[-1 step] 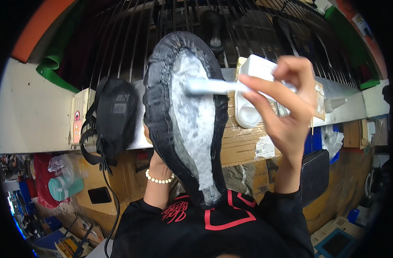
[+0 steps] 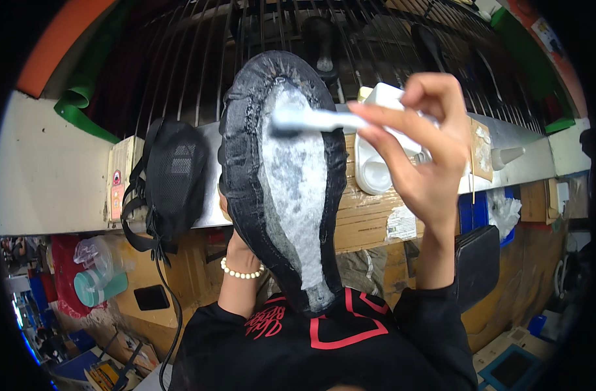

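A black shoe upper (image 2: pixel 236 153) is held up before me, underside facing me, toe at the far end. Its gathered edge surrounds a pale centre smeared with a whitish coating. My left hand (image 2: pixel 223 205) supports it from behind; only a sliver shows past the left edge, the remaining fingers being hidden. Between thumb and fingers, my right hand (image 2: pixel 435 146) pinches a white-handled brush (image 2: pixel 327 121), blurred by motion. The brush's head lies over the pale area near the toe. Just behind the right hand, a white plastic container (image 2: pixel 375 177) sits on cardboard (image 2: pixel 360 221).
A black mesh bag (image 2: pixel 174 176) stands left on the bench. Dark metal bars (image 2: pixel 389 55) span the back, with other shoe pieces (image 2: pixel 322 42) among them. A nozzle (image 2: pixel 508 156) lies at right. Lower left are a phone (image 2: pixel 151 296) and a teal container (image 2: pixel 101 287).
The brush and my right hand have shifted slightly left and toward the toe. The shoe upper has barely moved.
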`<state>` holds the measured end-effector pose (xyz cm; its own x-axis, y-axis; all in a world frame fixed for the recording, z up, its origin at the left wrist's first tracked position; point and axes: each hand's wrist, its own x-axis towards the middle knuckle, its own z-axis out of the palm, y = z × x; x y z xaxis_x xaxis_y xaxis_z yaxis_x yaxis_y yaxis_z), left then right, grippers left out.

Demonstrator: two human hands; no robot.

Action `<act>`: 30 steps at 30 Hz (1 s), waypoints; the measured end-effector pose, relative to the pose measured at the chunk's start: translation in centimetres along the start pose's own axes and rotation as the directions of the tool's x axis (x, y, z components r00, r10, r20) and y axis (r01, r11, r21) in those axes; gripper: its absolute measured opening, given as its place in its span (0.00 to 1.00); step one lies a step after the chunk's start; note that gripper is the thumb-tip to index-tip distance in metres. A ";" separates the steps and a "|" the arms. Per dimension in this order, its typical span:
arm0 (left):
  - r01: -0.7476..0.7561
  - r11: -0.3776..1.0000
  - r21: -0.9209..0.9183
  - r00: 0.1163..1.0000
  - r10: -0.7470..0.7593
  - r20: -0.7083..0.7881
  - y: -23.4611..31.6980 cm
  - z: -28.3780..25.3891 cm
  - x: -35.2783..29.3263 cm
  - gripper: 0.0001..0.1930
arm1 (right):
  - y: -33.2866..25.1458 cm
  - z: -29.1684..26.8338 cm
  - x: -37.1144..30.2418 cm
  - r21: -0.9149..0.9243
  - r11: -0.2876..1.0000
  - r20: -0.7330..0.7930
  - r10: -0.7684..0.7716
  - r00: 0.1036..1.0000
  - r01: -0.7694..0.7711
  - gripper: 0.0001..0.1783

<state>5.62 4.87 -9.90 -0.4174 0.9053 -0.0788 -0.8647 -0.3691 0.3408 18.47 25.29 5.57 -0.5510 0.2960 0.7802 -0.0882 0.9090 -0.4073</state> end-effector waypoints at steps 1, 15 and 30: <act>0.011 1.000 -0.005 1.000 -0.011 0.007 -0.1 0.2 0.3 0.39 | 0.4 0.9 0.6 0.042 0.999 -0.023 0.036 0.999 -0.035 0.15; -0.155 0.987 -0.050 0.984 0.150 -0.099 8.0 -2.8 9.4 0.28 | 6.3 -3.7 -2.5 0.003 0.884 -0.321 0.444 0.836 -0.468 0.10; -0.371 0.696 -0.615 0.850 -0.012 -0.527 21.4 -11.4 26.4 0.30 | 8.0 -5.1 -5.4 0.154 0.820 -0.373 0.565 0.736 -0.551 0.11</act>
<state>-27.06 18.52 -15.37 -0.4920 0.6630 -0.5642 -0.6185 -0.7223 -0.3095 24.99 32.46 0.52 -0.1464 0.8407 0.5213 0.1038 0.5371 -0.8371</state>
